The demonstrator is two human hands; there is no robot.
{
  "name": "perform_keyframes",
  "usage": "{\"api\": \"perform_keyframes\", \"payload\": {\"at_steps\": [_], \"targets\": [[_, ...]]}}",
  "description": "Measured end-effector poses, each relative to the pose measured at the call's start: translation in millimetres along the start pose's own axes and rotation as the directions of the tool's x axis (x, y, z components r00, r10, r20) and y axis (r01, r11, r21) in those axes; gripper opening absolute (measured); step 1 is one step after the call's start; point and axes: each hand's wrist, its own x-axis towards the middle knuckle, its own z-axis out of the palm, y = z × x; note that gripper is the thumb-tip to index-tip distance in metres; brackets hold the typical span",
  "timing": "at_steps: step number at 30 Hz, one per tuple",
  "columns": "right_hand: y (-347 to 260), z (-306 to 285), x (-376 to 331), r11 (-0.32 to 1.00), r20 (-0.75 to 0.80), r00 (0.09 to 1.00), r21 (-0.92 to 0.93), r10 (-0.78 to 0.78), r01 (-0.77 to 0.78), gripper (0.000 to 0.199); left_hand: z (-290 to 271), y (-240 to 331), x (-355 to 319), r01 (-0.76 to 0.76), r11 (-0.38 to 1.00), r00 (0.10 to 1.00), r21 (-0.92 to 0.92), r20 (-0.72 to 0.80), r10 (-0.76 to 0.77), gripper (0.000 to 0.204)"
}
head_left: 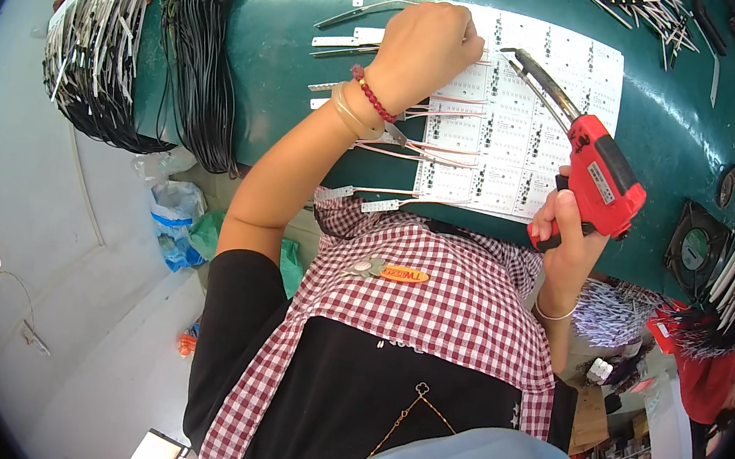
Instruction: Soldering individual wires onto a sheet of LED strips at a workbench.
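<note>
My right hand [567,234] grips the handle of a red pistol-shaped soldering gun [601,178]; its metal tip [515,57] points at a white panel of small circuit boards [519,147] lying on the green table [665,126]. My left hand [427,48] rests closed on the panel's upper left part, fingers curled; what it pinches is hidden. A red bead bracelet and a pale bangle circle that wrist. Thin pink-and-white wires [429,151] run from the panel's left edge under my forearm.
Bundles of black cables with white labels [135,53] hang off the table's left end. White strips and tweezers [354,17] lie at the top. Loose wires [642,7] sit top right, a small black fan [695,248] right. Blue plastic bags [176,218] lie on the floor.
</note>
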Motion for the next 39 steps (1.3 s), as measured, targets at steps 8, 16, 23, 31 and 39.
{"api": "perform_keyframes", "payload": {"at_steps": [8,16,23,31,39], "targets": [[-3.0,3.3,2.1,0.999,-0.023,1.0,-0.037,0.009,-0.01,0.025,-0.1,4.8,0.9,0.048,0.999,0.997,-0.02,-0.063,-0.049,0.019],[-23.3,12.3,30.2,0.992,-0.02,0.994,-0.07,-0.104,0.102,0.023,-3.8,-4.0,30.7,0.034,0.995,0.995,0.091,-0.097,-0.025,0.022],[-20.2,15.9,33.2,0.994,-0.019,0.997,-0.086,-0.069,0.068,0.019,-3.9,0.0,28.6,0.054,0.998,0.996,0.044,-0.074,-0.05,0.021],[-22.3,15.5,34.2,0.99,-0.017,0.998,-0.127,-0.062,0.059,0.011,-2.9,0.0,29.6,0.039,0.999,0.997,0.035,-0.072,-0.037,0.02],[-16.4,13.9,32.4,0.99,-0.006,0.998,-0.127,-0.062,0.061,0.01,-3.9,2.0,25.7,0.046,0.998,0.995,0.051,-0.085,-0.042,0.02]]}}
